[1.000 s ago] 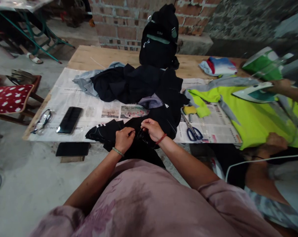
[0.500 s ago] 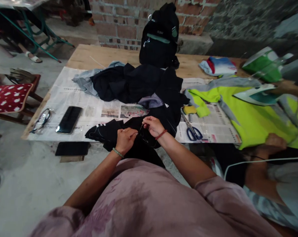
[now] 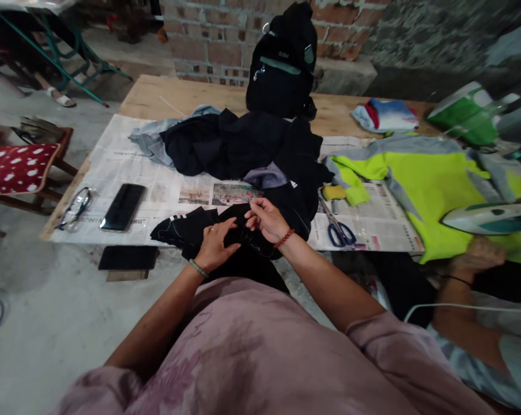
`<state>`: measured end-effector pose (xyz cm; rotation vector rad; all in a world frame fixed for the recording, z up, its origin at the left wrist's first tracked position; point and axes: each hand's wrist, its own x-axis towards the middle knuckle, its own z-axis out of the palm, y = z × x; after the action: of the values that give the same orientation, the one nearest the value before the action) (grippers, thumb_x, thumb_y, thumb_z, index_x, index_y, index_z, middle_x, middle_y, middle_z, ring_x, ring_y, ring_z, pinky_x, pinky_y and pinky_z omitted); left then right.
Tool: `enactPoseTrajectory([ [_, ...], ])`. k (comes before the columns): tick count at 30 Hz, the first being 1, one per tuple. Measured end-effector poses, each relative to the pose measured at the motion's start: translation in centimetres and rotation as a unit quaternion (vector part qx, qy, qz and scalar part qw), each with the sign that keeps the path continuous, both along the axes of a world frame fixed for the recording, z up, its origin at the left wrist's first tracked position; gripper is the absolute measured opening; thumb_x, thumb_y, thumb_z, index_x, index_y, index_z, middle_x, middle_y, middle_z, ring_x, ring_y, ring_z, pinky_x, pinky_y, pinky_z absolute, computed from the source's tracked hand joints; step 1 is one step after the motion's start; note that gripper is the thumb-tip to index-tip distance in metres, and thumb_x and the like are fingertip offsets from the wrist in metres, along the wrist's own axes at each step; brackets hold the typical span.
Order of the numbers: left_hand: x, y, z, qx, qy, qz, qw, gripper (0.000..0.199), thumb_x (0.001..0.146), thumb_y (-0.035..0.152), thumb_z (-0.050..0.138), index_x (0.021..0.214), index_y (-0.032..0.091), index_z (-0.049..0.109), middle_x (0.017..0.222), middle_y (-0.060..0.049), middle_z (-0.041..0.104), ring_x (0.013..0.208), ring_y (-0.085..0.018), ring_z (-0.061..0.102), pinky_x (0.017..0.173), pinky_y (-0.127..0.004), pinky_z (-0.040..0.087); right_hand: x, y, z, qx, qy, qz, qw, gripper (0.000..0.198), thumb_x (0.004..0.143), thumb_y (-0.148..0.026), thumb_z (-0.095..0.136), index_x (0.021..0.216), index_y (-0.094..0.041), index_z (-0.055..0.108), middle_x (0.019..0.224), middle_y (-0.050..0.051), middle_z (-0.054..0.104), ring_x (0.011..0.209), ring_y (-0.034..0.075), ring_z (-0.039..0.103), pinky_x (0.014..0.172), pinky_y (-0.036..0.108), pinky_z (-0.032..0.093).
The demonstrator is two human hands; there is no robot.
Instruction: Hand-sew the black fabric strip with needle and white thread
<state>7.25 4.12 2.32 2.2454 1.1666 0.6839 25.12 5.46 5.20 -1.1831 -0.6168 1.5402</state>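
Black cloth (image 3: pixel 176 231) lies at the table's (image 3: pixel 150 95) edge. Left hand (image 3: pixel 214 244) spreads loosely over it; right hand (image 3: pixel 270 222) is pinched, contents unclear.

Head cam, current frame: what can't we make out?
Head view, all four:
What, if anything, the right hand holds between thumb and finger: too small and blurred.
Part of the black cloth under the left hand: hidden by that hand.
Back end of the iron: cut off by the right edge.
Fine print on the newspaper: too small, blurred.
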Motion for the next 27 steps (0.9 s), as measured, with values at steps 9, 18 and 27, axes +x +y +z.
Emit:
enactPoseTrajectory([
  [9,1.3,0.9,-2.1,-0.033,-0.169,0.015,0.985,0.014,0.075,0.018,0.058,0.083,0.017,0.068,0.076,-0.003,0.068,0.069,-0.013,0.062,0.068,-0.024,0.047,-1.4,-0.5,1.3,-0.024,0.141,0.070,0.987,0.019,0.090,-0.016,0.032,0.089,-0.017,0.052,0.076,0.000,0.066,0.075,0.009,0.065,0.073,0.027,0.054],
  [18,0.8,1.2,-3.0,-0.126,-0.164,0.061,0.977,0.013,0.072,0.022,0.059,0.079,0.017,0.069,0.075,-0.001,0.069,0.072,-0.015,0.062,0.070,-0.025,0.047,4.2,2.2,0.8,0.454,-0.581,0.233,0.635,0.022,0.088,-0.023,0.042,0.094,-0.021,0.062,0.108,0.006,0.061,0.110,0.017,0.051,0.105,0.043,0.034],
  [27,0.9,1.4,-3.6,-0.190,-0.188,0.094,0.959,0.017,0.069,0.025,0.060,0.080,0.017,0.069,0.078,-0.002,0.069,0.075,-0.016,0.062,0.072,-0.026,0.047,13.9,7.3,11.4,0.451,-0.776,0.162,0.410,0.037,0.093,-0.026,0.031,0.091,-0.007,0.062,0.113,0.011,0.059,0.113,0.013,0.049,0.101,0.038,0.033],
])
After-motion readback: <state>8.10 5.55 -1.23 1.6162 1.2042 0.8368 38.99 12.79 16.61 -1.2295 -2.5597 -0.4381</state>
